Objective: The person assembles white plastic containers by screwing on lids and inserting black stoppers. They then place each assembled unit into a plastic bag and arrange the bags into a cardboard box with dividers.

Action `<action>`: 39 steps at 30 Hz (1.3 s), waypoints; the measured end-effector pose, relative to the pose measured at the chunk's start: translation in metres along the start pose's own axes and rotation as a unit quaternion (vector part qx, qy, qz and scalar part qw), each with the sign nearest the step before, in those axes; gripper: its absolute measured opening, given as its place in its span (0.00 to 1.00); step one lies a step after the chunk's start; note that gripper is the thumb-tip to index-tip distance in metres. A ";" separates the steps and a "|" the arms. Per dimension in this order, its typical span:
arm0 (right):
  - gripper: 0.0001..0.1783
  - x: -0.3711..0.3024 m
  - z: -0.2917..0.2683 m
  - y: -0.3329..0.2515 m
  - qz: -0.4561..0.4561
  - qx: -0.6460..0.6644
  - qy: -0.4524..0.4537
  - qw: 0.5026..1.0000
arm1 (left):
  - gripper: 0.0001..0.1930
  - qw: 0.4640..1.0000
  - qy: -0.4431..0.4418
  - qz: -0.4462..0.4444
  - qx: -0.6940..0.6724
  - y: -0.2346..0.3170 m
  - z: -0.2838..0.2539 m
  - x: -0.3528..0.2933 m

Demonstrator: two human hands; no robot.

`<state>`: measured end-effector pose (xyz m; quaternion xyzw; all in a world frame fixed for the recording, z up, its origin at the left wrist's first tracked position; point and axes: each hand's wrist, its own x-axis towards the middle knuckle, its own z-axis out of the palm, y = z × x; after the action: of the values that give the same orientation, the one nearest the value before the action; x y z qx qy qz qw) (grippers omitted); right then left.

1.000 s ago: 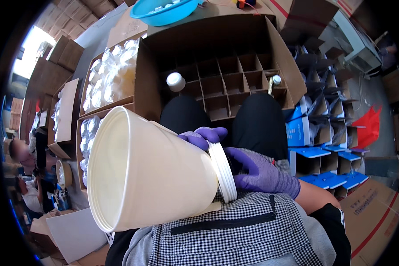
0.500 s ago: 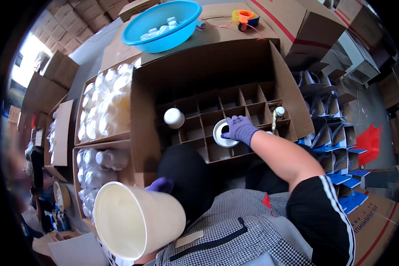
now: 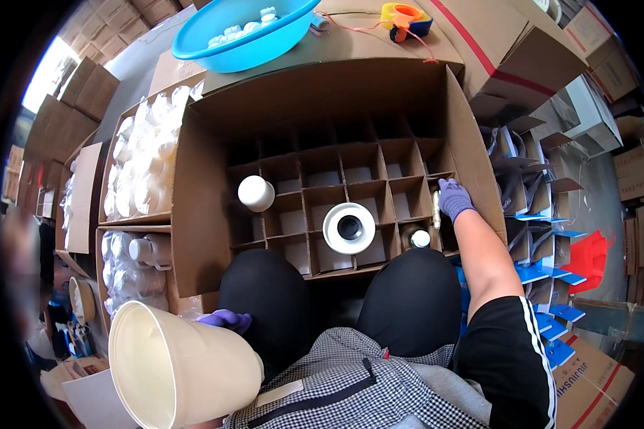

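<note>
My left hand point(image 3: 227, 321), in a purple glove, is at the side of a cream plastic bucket point(image 3: 211, 368), tilted with its mouth to the left. The bucket hides most of its fingers. My right hand point(image 3: 454, 199), also gloved, reaches into the right side of a large divided carton point(image 3: 193, 179). Its fingers close over the top of a slim gold-and-white thing point(image 3: 436, 205). A white ring-shaped piece with a dark hole point(image 3: 349, 229) sits over the front middle cells. A white-capped bottle point(image 3: 418, 237) stands right of it; a white round-topped container point(image 3: 256, 194) stands at the left.
Beyond the carton are a blue basin point(image 3: 247, 46) with small white pieces and an orange-and-yellow tape dispenser point(image 3: 402, 20). Cartons of wrapped bottles point(image 3: 147, 164) stand left. Cardboard dividers point(image 3: 533, 193) and a red bag point(image 3: 588, 261) are on the right.
My right hand has left the white ring-shaped piece and moved right to the slim gold-and-white thing. The bucket in my left hand sits lower and further left in view; the view has shifted.
</note>
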<state>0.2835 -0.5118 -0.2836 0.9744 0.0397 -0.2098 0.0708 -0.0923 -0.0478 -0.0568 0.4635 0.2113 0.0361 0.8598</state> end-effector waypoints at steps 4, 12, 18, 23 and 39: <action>0.23 -0.014 -0.010 -0.009 0.012 0.000 0.019 1.000 | 0.23 1.000 -0.017 -0.012 0.007 0.004 0.010 -0.007; 0.27 -0.184 -0.185 -0.034 -0.032 0.025 0.173 0.984 | 0.35 0.986 -0.162 -0.038 -0.015 0.013 0.039 -0.009; 0.27 -0.338 -0.193 -0.039 -0.154 0.611 0.204 0.749 | 0.32 0.906 -0.287 -0.087 -0.299 0.010 0.083 0.010; 0.22 -0.423 -0.120 -0.104 -0.298 0.234 0.440 0.814 | 0.31 0.900 -0.309 -0.109 -0.288 -0.002 0.104 0.008; 0.55 -0.411 -0.127 -0.054 -0.325 0.703 -0.104 0.624 | 0.28 0.978 -0.208 -0.023 -0.007 0.019 0.035 -0.007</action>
<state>-0.0453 -0.4581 -0.0055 0.6229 0.1867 -0.2827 -0.7052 -0.0826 -0.0662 -0.0221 0.4497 0.0384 -0.0792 0.8888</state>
